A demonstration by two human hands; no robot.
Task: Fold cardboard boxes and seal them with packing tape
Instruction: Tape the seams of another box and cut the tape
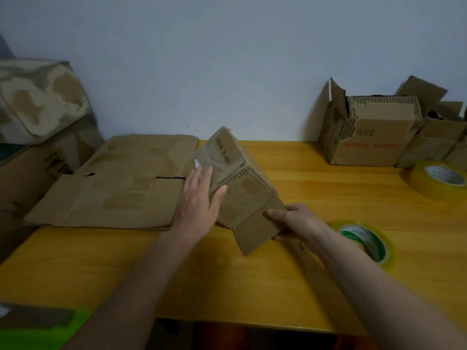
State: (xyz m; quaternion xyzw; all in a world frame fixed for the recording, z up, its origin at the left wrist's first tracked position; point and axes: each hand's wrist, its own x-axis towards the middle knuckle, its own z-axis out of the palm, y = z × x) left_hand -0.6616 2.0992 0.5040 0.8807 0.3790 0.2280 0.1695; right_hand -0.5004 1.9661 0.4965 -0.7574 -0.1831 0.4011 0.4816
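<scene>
Head view showed the small cardboard box point(236, 183) tilted above the yellow table point(316, 183) — left hand point(198, 200) flat against its side, right hand point(294, 221) pinching a bottom flap, probably to steady it for folding.

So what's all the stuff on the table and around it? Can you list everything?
small cardboard box: one, brown, tilted at table centre, held in both hands
flattened cardboard: one stack, brown, lying at the table's left
open cardboard boxes: at least two, brown, back right by the wall
far tape roll: one, yellowish, right edge of the table
near tape roll: one, yellowish with green and white core, partly behind the right forearm
big boxes: two stacked, brown, worn, far left
table: one, yellow wood
wall: pale grey, behind
green thing: bottom left corner, blurry, can't tell what
left hand: flat against the small box's side
right hand: gripping the small box's lower flap
</scene>
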